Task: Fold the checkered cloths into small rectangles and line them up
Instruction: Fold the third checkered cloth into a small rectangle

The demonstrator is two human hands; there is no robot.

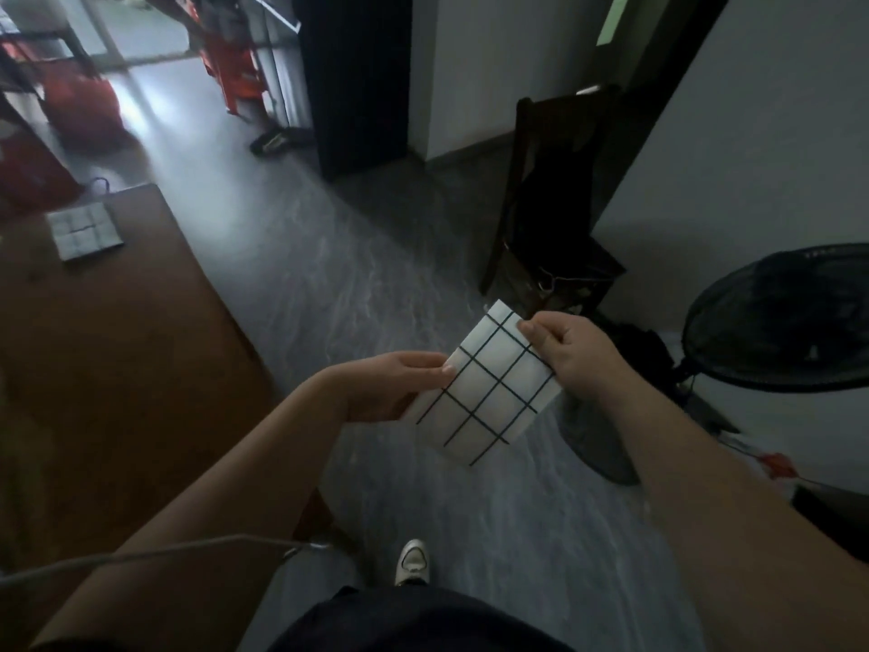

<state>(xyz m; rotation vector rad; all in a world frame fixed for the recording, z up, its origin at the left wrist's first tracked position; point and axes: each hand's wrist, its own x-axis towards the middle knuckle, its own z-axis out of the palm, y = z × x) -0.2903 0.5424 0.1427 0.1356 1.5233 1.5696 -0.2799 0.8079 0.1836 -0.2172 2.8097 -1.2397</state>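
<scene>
Below the two grips, nearest the person, a white shoe [414, 562] stands on the grey floor [357, 322]. The left grip [395, 383] pinches the left edge of a folded checkered cloth [489, 397], with the thumb on top. The right grip [571, 357] pinches the cloth's upper right edge, fingers curled. The cloth is a tilted white rectangle with dark lines, held in the air between the two grips, above the floor. Left of the left grip lies the brown bench [117, 345]. Far beyond that grip, toward the bench's far end, a second folded checkered cloth [85, 230] lies flat. Beyond the right grip stands a dark chair [555, 190], and to that grip's right a black fan [776, 317].
</scene>
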